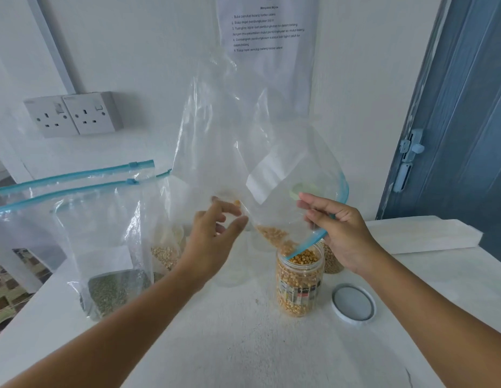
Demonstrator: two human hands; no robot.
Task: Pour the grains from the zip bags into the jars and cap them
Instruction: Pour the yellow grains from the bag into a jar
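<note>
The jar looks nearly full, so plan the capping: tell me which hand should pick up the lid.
Probably the right hand. The lid lies on the table just right of the jar, below that hand. It pinches the zip bag rim, though, so the left hand must take the bag first.

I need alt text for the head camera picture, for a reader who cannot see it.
Two hands tip a clear zip bag so yellow grains slide into an open jar; the right hand pinches the bag's blue rim, the left hand touches its side. A lid lies beside the jar.
</note>
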